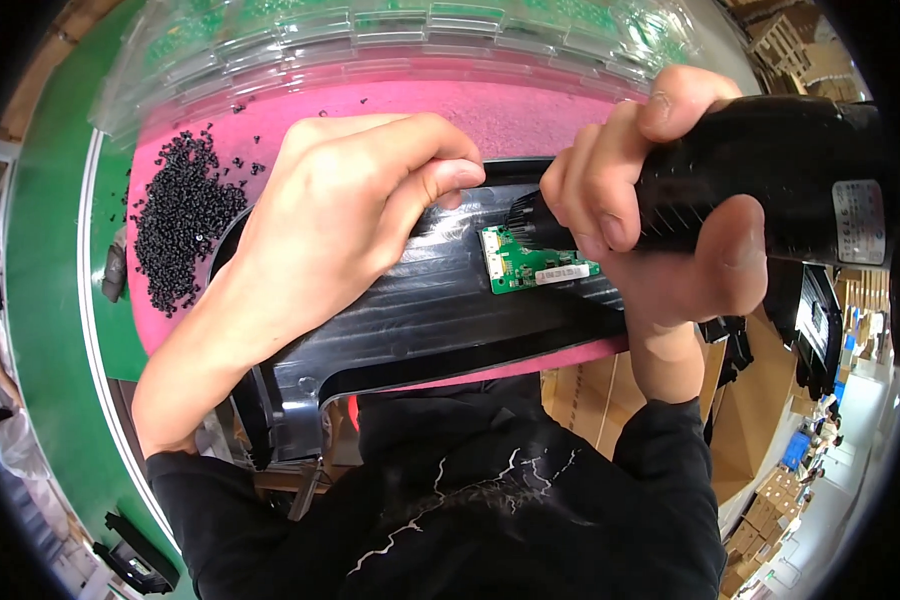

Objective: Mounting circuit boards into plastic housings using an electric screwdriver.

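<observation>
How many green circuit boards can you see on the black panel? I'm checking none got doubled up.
1. The green circuit board lies on the black panel, under the tip of the black power screwdriver in the right hand. The hands may hide others.

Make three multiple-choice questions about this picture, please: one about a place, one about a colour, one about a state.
1. Where does the pile of small black screws lie?
A. left of the left hand
B. on the circuit board
C. under the right hand

2. What colour is the mat?
A. blue
B. pink
C. white

3. How is the electric screwdriver held?
A. lying loose
C. by both hands
B. gripped in the right hand

Answers: 1 A, the pile sits beyond the left hand. 2 B, the mat is pink. 3 B, the right hand wraps it, over the green circuit board.
</observation>
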Available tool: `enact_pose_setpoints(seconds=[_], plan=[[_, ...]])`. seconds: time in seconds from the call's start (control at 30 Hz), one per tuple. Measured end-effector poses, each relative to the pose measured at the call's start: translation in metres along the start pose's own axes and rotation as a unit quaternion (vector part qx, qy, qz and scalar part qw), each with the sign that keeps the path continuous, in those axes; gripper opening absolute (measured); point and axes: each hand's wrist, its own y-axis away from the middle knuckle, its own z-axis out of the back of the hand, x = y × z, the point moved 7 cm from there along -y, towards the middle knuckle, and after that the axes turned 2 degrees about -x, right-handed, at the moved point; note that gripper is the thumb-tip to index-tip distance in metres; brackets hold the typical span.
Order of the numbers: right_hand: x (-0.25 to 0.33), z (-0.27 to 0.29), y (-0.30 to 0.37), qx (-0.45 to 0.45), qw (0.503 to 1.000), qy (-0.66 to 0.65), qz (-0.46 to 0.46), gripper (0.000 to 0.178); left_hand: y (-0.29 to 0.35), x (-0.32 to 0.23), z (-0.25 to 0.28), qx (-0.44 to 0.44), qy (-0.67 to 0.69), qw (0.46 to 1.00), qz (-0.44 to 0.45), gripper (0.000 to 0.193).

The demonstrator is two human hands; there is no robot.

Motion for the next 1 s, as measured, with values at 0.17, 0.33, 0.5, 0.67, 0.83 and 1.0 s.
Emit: enact_pose_setpoints(seconds=[0.17, 0.33, 0.5, 0.67, 0.83, 1.0], plan=[[-0.007, -0.001, 0.0, 0.011, 0.999, 0.028, -0.024, 0.047, 0.0, -0.002, -0.001, 0.01, -0.015, 1.0, 0.009, 0.011], [-0.017, -0.009, 0.006, 0.024, 0.997, 0.057, -0.051, 0.048, 0.003, 0.003, -0.005, 0.031, -0.029, 0.999, 0.002, 0.012], [-0.024, -0.006, 0.009, 0.038, 0.993, 0.084, -0.077, 0.049, 0.005, 0.006, -0.009, 0.026, -0.013, 0.999, -0.014, 0.014], [-0.034, -0.011, 0.007, 0.052, 0.988, 0.111, -0.096, 0.05, 0.013, 0.001, -0.015, 0.067, -0.079, 0.992, -0.071, 0.017], [-0.026, -0.005, 0.02, -0.008, 0.989, 0.13, -0.072, 0.061, 0.019, -0.002, -0.018, 0.081, -0.095, 0.988, -0.085, 0.015], [0.0, 0.003, 0.015, 0.086, 0.988, -0.129, 0.017, 0.054, 0.019, -0.011, -0.021, 0.096, -0.118, 0.983, -0.099, 0.018]])
